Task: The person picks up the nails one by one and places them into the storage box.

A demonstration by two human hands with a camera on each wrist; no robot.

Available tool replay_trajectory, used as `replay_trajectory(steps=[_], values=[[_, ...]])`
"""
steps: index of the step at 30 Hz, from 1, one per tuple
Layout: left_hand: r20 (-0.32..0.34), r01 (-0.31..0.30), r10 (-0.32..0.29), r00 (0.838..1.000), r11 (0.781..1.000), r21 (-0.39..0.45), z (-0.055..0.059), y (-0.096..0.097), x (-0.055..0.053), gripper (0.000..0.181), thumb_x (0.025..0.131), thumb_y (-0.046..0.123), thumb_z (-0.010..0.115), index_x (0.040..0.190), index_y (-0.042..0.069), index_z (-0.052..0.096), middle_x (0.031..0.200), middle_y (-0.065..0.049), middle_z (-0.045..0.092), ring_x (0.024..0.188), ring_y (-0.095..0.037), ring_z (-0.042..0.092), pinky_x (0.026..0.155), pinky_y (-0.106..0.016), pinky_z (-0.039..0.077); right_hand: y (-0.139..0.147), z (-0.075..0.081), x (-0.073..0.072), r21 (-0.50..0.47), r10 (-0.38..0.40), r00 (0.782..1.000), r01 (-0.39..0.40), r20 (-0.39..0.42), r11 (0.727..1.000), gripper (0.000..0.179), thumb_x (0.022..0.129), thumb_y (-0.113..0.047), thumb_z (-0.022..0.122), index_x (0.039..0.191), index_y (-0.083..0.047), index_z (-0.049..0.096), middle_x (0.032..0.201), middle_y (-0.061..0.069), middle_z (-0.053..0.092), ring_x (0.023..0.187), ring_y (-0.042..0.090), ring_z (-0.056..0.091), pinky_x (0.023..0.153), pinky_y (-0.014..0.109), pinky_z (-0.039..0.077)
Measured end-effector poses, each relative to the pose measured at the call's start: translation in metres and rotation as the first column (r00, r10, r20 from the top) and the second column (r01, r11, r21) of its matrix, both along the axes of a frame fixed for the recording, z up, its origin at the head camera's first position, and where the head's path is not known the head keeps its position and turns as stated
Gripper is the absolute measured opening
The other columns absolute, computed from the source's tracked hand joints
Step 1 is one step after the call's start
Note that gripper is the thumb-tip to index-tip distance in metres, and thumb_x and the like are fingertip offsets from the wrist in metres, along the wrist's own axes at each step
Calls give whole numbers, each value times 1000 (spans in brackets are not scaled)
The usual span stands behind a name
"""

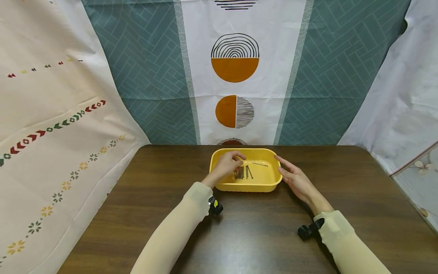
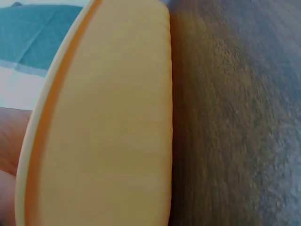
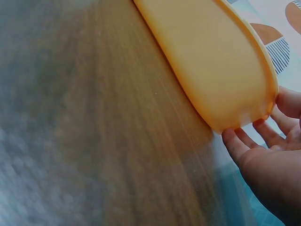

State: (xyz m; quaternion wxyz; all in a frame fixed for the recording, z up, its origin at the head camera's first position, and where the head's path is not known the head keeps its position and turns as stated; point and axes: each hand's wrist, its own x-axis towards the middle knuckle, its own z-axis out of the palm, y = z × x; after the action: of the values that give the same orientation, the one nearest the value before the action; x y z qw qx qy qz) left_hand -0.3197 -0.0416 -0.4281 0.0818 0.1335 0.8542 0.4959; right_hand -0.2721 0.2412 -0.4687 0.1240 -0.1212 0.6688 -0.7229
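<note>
A yellow rectangular tray [image 1: 248,188] holds several thin metal nails [image 1: 249,172]. My left hand [image 1: 226,163] reaches over its left side, fingers bent down by a cluster of nails; whether they pinch one is hidden. In the left wrist view the tray's outer wall [image 2: 108,117] covers most of that hand [image 2: 8,150]. At the right end, my right hand [image 1: 297,182] touches the tray's rim and outer wall with extended fingers. Seen from the right wrist, those fingertips [image 3: 230,136] rest against the end wall. A single nail [image 1: 260,164] lies crosswise farther back in the tray.
The tray stands on a dark wooden table [image 1: 246,232], close to its back edge. Behind hangs a green and white patterned cloth [image 1: 150,76]. Pale cloths drape at the left and right sides.
</note>
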Motion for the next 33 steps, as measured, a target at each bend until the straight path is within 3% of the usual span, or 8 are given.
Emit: replay_trajectory(steps=[5, 8, 13, 20, 33], values=[[17, 14, -15, 1000, 999, 33, 3, -6, 5, 19, 103, 8, 64, 120, 5, 72, 101, -12, 67, 91, -39, 71, 80, -44, 62, 0, -1, -2, 2, -4, 1000, 4, -1, 1000, 60, 113, -18, 46, 166, -8, 21, 174, 12, 8, 157, 34, 17, 104, 13, 43], [10, 16, -16, 1000, 999, 34, 4, -10, 7, 19, 102, 8, 64, 120, 5, 72, 102, -13, 67, 89, -36, 70, 78, -41, 62, 0, -2, -2, 4, -6, 1000, 6, -4, 1000, 60, 113, -19, 46, 166, -8, 21, 174, 12, 8, 157, 34, 17, 104, 13, 43], [-29, 20, -19, 999, 999, 29, 4, -17, 11, 18, 102, 6, 64, 119, 4, 72, 105, -14, 68, 89, -34, 71, 74, -33, 62, 2, -4, -2, 12, 7, 1000, -7, -11, 1000, 60, 113, -20, 45, 167, -8, 20, 174, 13, 6, 157, 34, 15, 106, 14, 42], [-120, 23, -22, 993, 1000, 8, 0, -27, 15, 19, 103, 9, 64, 121, 5, 72, 103, -10, 68, 88, -32, 68, 76, -32, 61, 3, -5, -1, 7, 14, 1000, -14, -15, 1000, 62, 113, -22, 47, 167, -8, 19, 174, 13, 5, 158, 34, 14, 106, 14, 42], [-137, 28, -25, 990, 999, 15, -2, -30, 20, 18, 103, 11, 65, 119, 7, 72, 98, -8, 67, 76, -19, 64, 78, -37, 61, 2, -4, 2, 12, 16, 1000, -16, -14, 1000, 62, 113, -21, 47, 167, -8, 19, 174, 13, 5, 158, 35, 14, 105, 14, 42]])
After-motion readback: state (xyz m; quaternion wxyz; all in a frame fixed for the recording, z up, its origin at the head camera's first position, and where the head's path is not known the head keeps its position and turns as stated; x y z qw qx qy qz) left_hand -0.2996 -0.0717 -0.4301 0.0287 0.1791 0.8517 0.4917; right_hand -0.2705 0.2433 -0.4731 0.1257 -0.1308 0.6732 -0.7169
